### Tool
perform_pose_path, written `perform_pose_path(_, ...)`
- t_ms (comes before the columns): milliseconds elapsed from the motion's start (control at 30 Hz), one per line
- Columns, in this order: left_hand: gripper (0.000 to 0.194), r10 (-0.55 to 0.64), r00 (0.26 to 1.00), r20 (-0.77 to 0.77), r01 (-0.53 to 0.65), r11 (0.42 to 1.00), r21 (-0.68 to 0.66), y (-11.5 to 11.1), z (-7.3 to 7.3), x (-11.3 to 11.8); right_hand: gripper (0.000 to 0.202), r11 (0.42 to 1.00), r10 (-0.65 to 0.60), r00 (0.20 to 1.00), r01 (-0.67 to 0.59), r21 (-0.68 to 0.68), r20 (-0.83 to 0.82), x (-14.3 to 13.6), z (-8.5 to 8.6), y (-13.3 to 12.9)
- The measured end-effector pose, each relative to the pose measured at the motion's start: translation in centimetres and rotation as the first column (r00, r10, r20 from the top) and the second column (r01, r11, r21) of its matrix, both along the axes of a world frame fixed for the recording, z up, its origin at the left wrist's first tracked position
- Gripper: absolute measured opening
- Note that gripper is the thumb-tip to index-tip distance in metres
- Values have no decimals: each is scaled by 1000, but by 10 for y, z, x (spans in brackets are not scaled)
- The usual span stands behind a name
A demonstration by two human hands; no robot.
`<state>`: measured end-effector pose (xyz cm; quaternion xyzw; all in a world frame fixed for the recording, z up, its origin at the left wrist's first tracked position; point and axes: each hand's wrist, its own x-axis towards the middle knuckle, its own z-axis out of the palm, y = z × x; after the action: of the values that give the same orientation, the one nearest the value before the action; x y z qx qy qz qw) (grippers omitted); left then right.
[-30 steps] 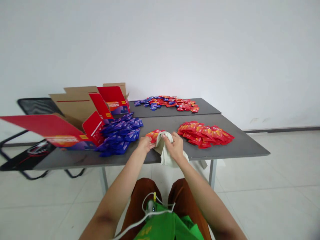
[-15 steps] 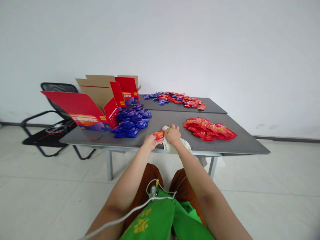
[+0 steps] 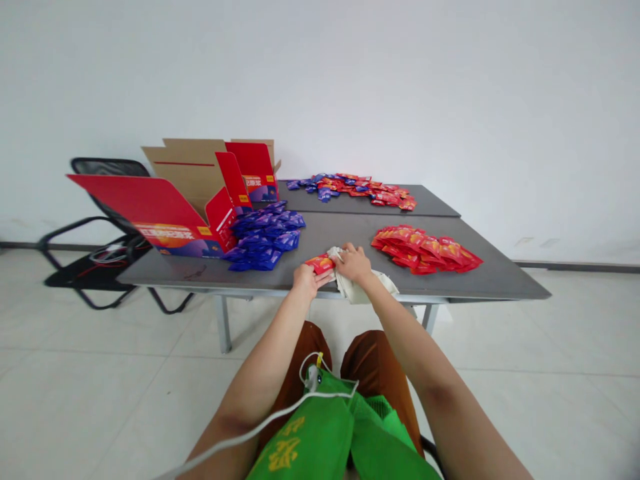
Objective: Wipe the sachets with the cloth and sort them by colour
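Near the front edge of the grey table (image 3: 340,233), my left hand (image 3: 307,279) is closed on a red sachet (image 3: 321,264) with an orange print. My right hand (image 3: 354,263) is closed on a whitish cloth (image 3: 356,291), which lies against the right end of the sachet and drapes toward the table edge. Part of the sachet is hidden by the cloth and fingers. To the right of my hands lies a fanned pile of red sachets (image 3: 425,251). On the left is a heap of blue sachets (image 3: 266,237).
An open red carton (image 3: 175,233) stands at the table's left, with a second carton (image 3: 257,175) behind it. Mixed red and blue sachets (image 3: 357,189) lie along the back. A black chair (image 3: 100,247) stands left of the table. A white cable (image 3: 250,433) crosses my green apron (image 3: 315,433).
The view has shifted slightly. My right hand and the cloth have moved a little to the right along the red sachet, while my left hand keeps its hold.
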<state>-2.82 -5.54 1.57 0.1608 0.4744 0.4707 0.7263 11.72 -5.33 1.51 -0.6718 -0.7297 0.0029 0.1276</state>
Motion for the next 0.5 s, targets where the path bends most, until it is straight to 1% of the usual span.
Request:
perform_pose_path(67,32,62,998,-20,-62,998,26,-1,-4,3,48,989,146,989,-146,24,4,-8,1,-6)
perform_pose_path(133,30,139,990,-36,-137,989,48,-1,-7,7,45,952,301,954,-301,60,6,-16,-1,-13)
perform_pose_path(167,30,159,986,-41,-156,986,56,0,-7,7,43,938,341,940,-340,72,6,-18,-2,-16)
perform_pose_path(200,29,155,987,-44,-152,987,60,1,-6,7,41,936,343,939,-342,79,5,-19,-3,-17)
perform_pose_path(233,28,122,991,-46,-120,991,55,3,-5,5,39,948,310,951,-309,82,5,-17,-4,-17)
perform_pose_path(267,27,58,997,-45,-56,998,43,5,-2,3,39,965,248,969,-247,82,6,-15,-4,-16)
perform_pose_path(333,28,-117,992,-43,117,993,5,8,3,-3,41,994,75,997,-76,80,18,-8,-5,-11)
perform_pose_path(367,29,-188,981,-49,187,982,-16,10,5,-5,43,997,-12,1000,10,78,27,-5,-4,-8)
perform_pose_path(400,31,-235,970,-67,234,972,-29,11,7,-7,44,994,-85,996,82,69,37,-2,-2,-5)
perform_pose_path(433,32,-255,961,-105,254,967,-29,12,8,-7,44,989,-143,989,140,54,46,1,0,-2)
perform_pose_path(467,32,-245,955,-167,248,969,-8,11,8,-6,44,983,-183,982,182,30,53,4,4,0)
perform_pose_path(500,31,-204,946,-253,219,975,33,10,8,-5,44,978,-209,976,209,2,57,7,10,2)
